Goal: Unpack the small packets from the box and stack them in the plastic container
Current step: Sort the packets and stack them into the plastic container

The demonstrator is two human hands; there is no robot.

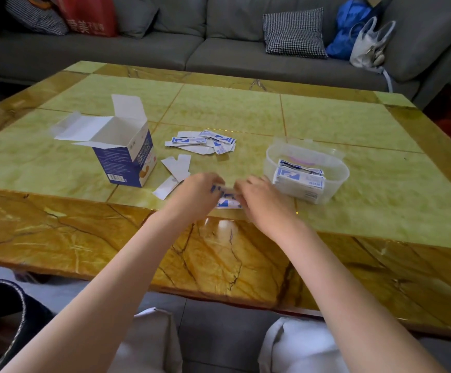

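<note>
An open blue and white box stands upright on the table at the left, flaps up. A clear plastic container at the right holds a stack of blue-and-white packets. Several loose packets lie in a heap behind my hands, and a few white ones lie beside the box. My left hand and my right hand meet at the table's front, both gripping a small bunch of packets, which is blurred.
The green and amber stone table stretches wide to the back and right. A grey sofa with cushions and bags runs behind it. A dark bin sits at the lower left by my knees.
</note>
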